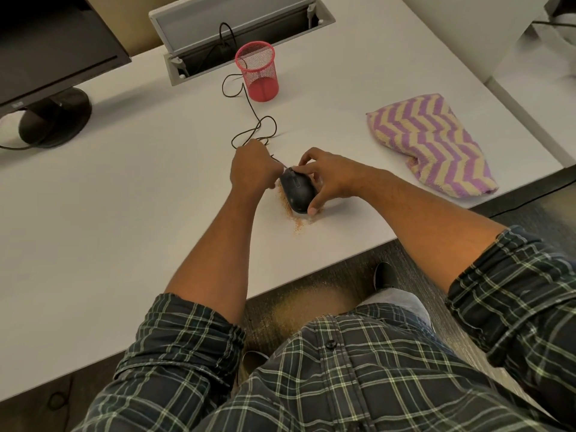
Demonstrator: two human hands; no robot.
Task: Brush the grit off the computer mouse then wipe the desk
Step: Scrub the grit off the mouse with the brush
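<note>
Mouse (297,191): black, wired, near the middle of the desk (124,194), towards its near edge. Hard smooth plastic shell, light by the look of it, likely slippery under dusty fingers; best held by the two flanks, as at present. Tethered by a thin black cord (249,104) that loops away towards the far side, so likely to tug if lifted far.

Right hand (327,179): curled over the mouse from the right, thumb at the near end, fingers over the far end; grasping it.

Left hand (251,171): clenched about a thin tool, presumably a small brush (282,165), only its slim shaft showing; tip at the far left shoulder of the mouse. Bristles not discernible.

Grit (296,218): tan, fine, loose; scattered on the desk along the left flank and near end of the mouse, trailing towards the near edge. Apt to scatter; to be gathered rather than flicked.

Cloth (433,145): purple and cream zigzag, soft, thick, folded; lying well apart to the right. Limp, easy to bunch; any edge serves for a hold. Untouched, for the wiping step not yet begun.

Pen cup (257,71): red wire mesh, upright, far side past the cord loops; nothing visible inside.

Cable hatch (240,29): grey lid raised, far edge; cord running into it, contents otherwise dark.

Monitor (46,57): far left, on round stand.
</note>
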